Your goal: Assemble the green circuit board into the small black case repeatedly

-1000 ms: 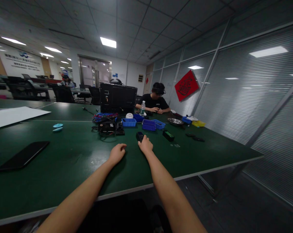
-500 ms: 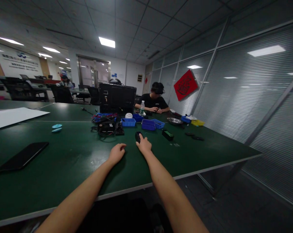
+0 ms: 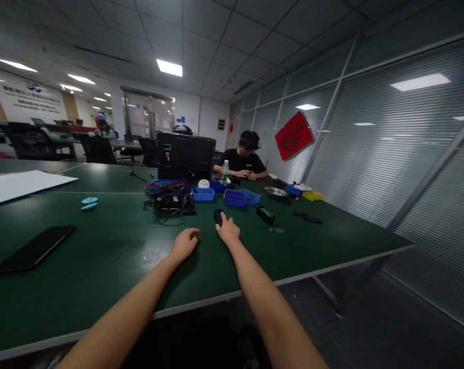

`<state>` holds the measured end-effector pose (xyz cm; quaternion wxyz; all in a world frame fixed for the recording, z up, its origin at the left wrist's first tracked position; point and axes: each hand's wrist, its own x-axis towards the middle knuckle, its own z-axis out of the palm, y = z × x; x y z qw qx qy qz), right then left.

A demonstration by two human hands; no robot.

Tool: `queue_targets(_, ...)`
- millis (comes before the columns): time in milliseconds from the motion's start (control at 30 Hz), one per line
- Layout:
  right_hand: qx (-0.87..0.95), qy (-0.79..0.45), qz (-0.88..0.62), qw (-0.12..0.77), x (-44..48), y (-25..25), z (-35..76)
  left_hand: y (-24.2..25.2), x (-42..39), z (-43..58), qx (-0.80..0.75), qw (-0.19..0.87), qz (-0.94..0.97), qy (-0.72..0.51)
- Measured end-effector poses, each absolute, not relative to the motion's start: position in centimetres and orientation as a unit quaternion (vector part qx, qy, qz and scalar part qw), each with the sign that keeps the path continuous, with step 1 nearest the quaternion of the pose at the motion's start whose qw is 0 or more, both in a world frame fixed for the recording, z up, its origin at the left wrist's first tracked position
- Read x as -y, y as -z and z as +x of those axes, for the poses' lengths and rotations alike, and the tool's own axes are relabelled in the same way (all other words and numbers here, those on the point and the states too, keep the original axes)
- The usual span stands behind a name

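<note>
My right hand (image 3: 228, 230) rests on the green table (image 3: 124, 266), its fingers around a small black device (image 3: 218, 216). The index finger lies on the device's top. To its left, my left hand (image 3: 185, 243) lies on the table with its fingers curled inward; what they hold, if anything, is hidden. Beyond my hands are a black box with cables (image 3: 168, 204), a blue bin (image 3: 203, 194) and a darker blue bin (image 3: 235, 198). Right of my right hand sits a black case with a green top (image 3: 265, 214).
A black monitor-like panel (image 3: 186, 156) stands behind the bins, beside a water bottle (image 3: 224, 171). A person in a black shirt (image 3: 244, 163) sits across the table. A metal bowl (image 3: 277, 192) is at the right; a black slab (image 3: 35, 248) and cyan object (image 3: 89, 203) are left.
</note>
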<state>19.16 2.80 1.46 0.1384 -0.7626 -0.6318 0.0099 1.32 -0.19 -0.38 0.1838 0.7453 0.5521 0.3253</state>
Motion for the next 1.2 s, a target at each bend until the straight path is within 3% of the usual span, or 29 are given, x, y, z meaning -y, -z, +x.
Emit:
queue_targets(300,0.615,-0.004,-0.768,0.177,-3.4,-0.8,19.2,0.5,0.1,1.3,-0.551,0.188,0.746,-0.325)
queue_targets(700,0.615,-0.027,-0.771,0.166,-2.8,-1.5,19.0,1.0,-0.2,1.2,-0.548,0.19,0.747,-0.325)
queue_targets(967,0.589,0.086,-0.755,0.276,-0.7,-5.3,18.4,0.6,0.1,1.2,-0.545,0.197,0.746,-0.328)
queue_targets(1200,0.584,0.064,-0.763,0.269,-2.0,-9.8,19.6,0.7,-0.1,1.2,-0.545,0.195,0.747,-0.327)
